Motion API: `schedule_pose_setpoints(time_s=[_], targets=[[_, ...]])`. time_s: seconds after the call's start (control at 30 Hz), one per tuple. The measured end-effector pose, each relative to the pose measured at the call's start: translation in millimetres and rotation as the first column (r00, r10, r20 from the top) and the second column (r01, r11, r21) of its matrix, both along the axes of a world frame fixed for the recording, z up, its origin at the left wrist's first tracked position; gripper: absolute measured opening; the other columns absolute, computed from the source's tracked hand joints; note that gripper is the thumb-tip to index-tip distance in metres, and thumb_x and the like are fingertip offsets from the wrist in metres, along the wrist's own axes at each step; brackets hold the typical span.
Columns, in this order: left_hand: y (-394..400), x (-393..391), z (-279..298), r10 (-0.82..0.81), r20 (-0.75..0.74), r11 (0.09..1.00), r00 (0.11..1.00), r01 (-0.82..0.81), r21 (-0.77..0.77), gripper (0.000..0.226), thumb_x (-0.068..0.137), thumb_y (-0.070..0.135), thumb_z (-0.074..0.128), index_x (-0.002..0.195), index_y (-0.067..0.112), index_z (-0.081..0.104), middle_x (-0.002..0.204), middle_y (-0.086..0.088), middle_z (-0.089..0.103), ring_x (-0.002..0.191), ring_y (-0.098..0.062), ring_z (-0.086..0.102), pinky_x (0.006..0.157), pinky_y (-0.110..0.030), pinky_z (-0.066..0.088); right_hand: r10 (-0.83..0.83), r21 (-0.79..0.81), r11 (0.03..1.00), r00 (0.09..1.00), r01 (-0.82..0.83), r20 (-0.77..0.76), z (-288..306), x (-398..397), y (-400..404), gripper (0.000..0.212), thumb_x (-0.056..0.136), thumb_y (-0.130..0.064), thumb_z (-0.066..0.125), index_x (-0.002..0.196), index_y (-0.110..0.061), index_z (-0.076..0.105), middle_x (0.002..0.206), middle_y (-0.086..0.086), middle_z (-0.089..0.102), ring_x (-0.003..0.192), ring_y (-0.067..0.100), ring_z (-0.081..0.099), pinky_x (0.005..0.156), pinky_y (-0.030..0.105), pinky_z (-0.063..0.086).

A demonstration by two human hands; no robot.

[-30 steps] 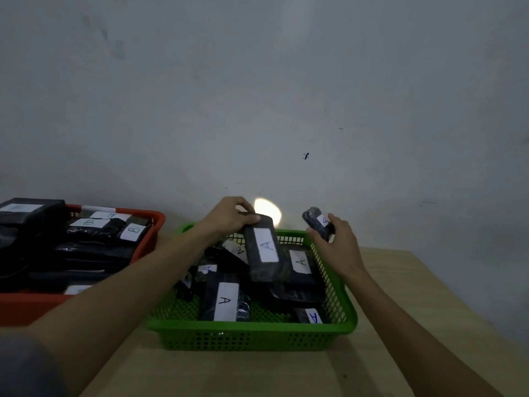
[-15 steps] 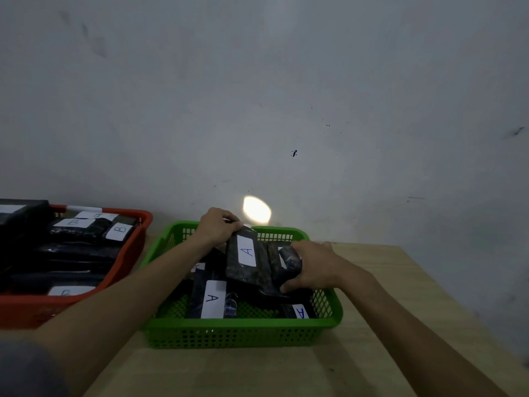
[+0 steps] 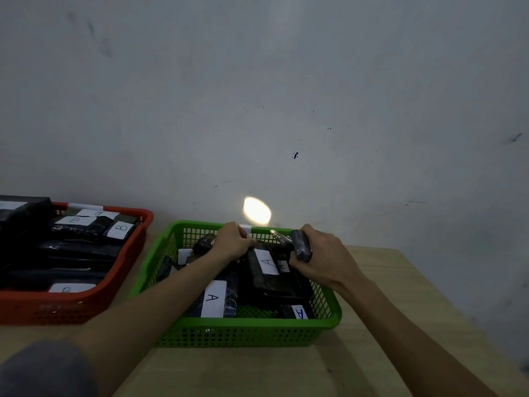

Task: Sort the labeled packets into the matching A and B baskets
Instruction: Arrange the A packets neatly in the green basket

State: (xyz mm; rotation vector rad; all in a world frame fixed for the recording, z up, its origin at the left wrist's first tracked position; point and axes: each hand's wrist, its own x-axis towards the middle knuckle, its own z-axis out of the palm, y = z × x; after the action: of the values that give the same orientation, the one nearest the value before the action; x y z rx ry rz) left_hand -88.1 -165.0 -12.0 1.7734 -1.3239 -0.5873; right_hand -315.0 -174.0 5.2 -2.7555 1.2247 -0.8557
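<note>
Gripping the A-labelled black plastic packet by its far end, left hand fingers curled shut. Long axis runs back toward the person, inside the green mesh basket. Right hand clenches a small dark packet alongside.

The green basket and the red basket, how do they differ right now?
The green basket holds packets labelled A; the red basket holds packets labelled B. Both hands, left hand and right hand, work over the green one; none touches the red. The red sits left of the green. Both are perforated plastic.
</note>
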Motion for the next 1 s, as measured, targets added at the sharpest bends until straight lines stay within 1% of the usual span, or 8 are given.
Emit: schedule_pose_setpoints(time_s=[0.17,0.37,0.5,0.63,0.73,0.83,0.9,1.0], targets=[[-12,-33,-8,0.022,0.023,0.998,0.999,-0.020,-0.057,0.026,0.087,0.025,0.073,0.089,0.000,0.065,0.090,-0.015,0.068,0.089,-0.026,0.063,0.076,-0.032,0.048,-0.001,0.017,1.000,1.000,0.001,-0.001,-1,-2,-3,0.033,0.078,-0.046,0.066,0.094,-0.026,0.046,0.081,-0.009,0.055,0.069,0.018,0.054,0.056,0.029,0.035],[-2,-29,-6,0.068,0.350,0.994,0.934,-0.034,-0.101,0.021,0.093,0.009,0.052,0.107,0.003,0.067,0.109,-0.015,0.066,0.108,-0.031,0.058,0.084,-0.037,0.049,0.022,-0.015,1.000,0.996,-0.023,-0.083,-13,-2,5,0.042,0.075,-0.056,0.062,0.101,-0.026,0.051,0.095,-0.005,0.065,0.076,0.020,0.059,0.062,0.032,0.046],[7,-16,-10,-0.144,0.579,0.989,0.802,0.094,0.115,0.025,0.093,0.023,0.055,0.109,0.015,0.073,0.116,-0.013,0.065,0.114,-0.033,0.055,0.091,-0.041,0.050,0.046,-0.027,0.998,0.994,-0.049,-0.100,-12,-2,7,0.037,0.075,-0.051,0.070,0.096,-0.027,0.051,0.093,-0.005,0.065,0.074,0.019,0.057,0.060,0.028,0.038],[6,-20,-9,-0.214,0.592,0.974,0.777,0.126,0.186,0.033,0.099,0.033,0.048,0.128,0.032,0.064,0.142,-0.014,0.043,0.134,-0.038,0.030,0.109,-0.047,0.029,0.049,0.026,0.999,0.990,-0.046,-0.129,-8,-4,10,0.033,0.071,-0.048,0.069,0.092,-0.031,0.049,0.085,-0.010,0.060,0.072,0.014,0.055,0.059,0.027,0.039],[4,-23,-11,-0.242,0.584,0.966,0.775,0.134,0.223,0.036,0.099,0.031,0.045,0.132,0.035,0.059,0.143,-0.014,0.036,0.134,-0.038,0.026,0.110,-0.047,0.022,0.044,0.074,0.997,0.986,-0.032,-0.162,-6,-5,11,0.032,0.070,-0.047,0.069,0.092,-0.029,0.054,0.083,-0.011,0.061,0.073,0.014,0.058,0.059,0.027,0.045],[6,-23,-14,-0.264,0.560,0.960,0.785,0.159,0.228,0.037,0.100,0.031,0.042,0.134,0.033,0.056,0.139,-0.013,0.035,0.131,-0.038,0.024,0.108,-0.048,0.021,-0.006,0.167,0.986,1.000,0.010,-0.024,-2,-1,7,0.037,0.073,-0.052,0.068,0.098,-0.027,0.058,0.085,-0.010,0.065,0.073,0.012,0.062,0.061,0.030,0.051],[8,-23,-15,-0.262,0.552,0.962,0.791,0.168,0.215,0.036,0.099,0.034,0.042,0.133,0.028,0.055,0.139,-0.014,0.035,0.131,-0.038,0.024,0.107,-0.049,0.021,-0.118,0.216,0.972,0.989,0.097,0.087,5,7,-2,0.047,0.074,-0.062,0.067,0.102,-0.026,0.053,0.087,-0.011,0.062,0.074,0.010,0.061,0.060,0.030,0.048],[13,-21,-12,-0.279,0.528,0.960,0.802,0.221,0.172,0.039,0.093,0.041,0.051,0.131,0.030,0.055,0.141,-0.013,0.038,0.133,-0.037,0.025,0.108,-0.050,0.021,-0.201,0.402,0.898,0.979,0.179,0.012,17,24,-26,0.069,0.075,-0.066,0.062,0.122,-0.024,0.033,0.099,-0.005,0.055,0.084,0.015,0.060,0.062,0.029,0.042]])
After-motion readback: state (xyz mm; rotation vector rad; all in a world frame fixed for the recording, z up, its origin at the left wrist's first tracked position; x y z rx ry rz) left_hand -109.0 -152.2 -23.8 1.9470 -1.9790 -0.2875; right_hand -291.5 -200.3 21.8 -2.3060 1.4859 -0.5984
